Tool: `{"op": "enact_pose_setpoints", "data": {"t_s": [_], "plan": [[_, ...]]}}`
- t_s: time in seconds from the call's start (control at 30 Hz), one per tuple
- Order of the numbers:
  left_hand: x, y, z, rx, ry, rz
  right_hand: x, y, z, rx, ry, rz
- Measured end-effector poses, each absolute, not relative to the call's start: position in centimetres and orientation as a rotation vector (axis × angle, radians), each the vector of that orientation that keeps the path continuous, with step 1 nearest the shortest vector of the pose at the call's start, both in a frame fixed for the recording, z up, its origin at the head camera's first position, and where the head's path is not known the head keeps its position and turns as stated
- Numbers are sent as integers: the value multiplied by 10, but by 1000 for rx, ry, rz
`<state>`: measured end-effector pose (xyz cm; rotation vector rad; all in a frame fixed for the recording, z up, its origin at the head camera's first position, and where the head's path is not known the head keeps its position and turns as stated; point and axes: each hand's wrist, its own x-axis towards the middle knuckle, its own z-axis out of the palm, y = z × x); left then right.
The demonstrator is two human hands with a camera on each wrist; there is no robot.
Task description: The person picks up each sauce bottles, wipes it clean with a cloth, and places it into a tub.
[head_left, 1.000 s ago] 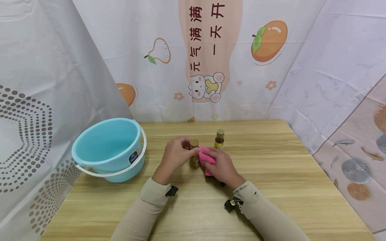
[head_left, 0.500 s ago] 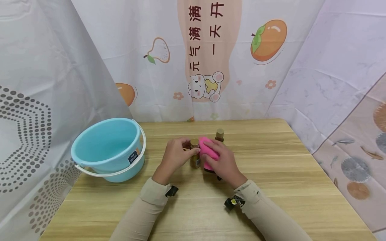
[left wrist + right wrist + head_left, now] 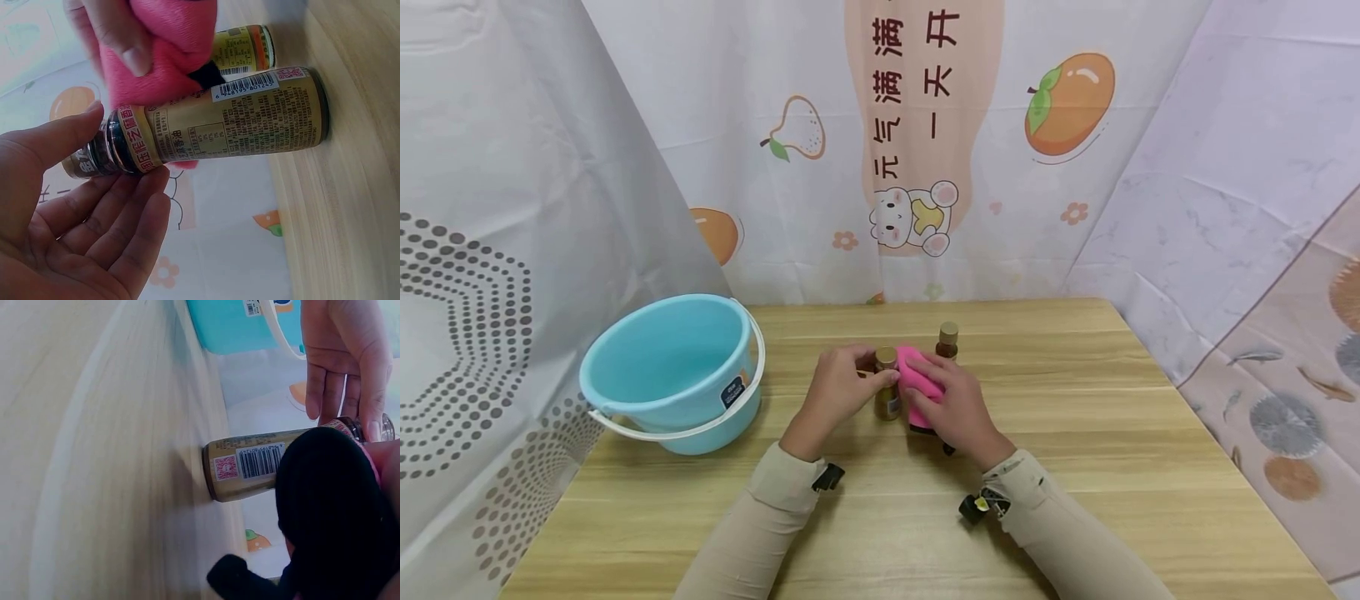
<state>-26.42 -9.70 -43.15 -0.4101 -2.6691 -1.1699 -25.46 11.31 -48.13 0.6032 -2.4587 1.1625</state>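
My left hand (image 3: 835, 396) holds a brown-gold sesame oil bottle (image 3: 250, 119) by its neck, thumb on one side and fingers on the other. The bottle stands upright on the table. My right hand (image 3: 964, 408) grips a soft pink cloth (image 3: 917, 377) and presses it against the bottle's right side. In the right wrist view, a black part (image 3: 331, 487) of the cloth covers much of the bottle's upper body. Just behind my right hand stands a second bottle (image 3: 948, 337) with a gold cap; its yellow label (image 3: 237, 50) shows in the left wrist view.
A light blue bucket (image 3: 597, 375) with a white handle (image 3: 670, 435) stands on the left of the wooden table (image 3: 1075, 500). Printed curtains (image 3: 820, 267) hang behind the table and along both sides.
My right hand has shifted the pink cloth slightly up and back along the bottle, and now covers more of the second bottle. My left hand has kept its hold on the neck.
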Motion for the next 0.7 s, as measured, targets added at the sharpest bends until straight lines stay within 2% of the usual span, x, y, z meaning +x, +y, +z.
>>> {"op": "enact_pose_setpoints", "data": {"t_s": [0.7], "plan": [[-263, -97, -431, -390, -2670, -1206, -256, 113, -494, 610, -2682, 1053]]}}
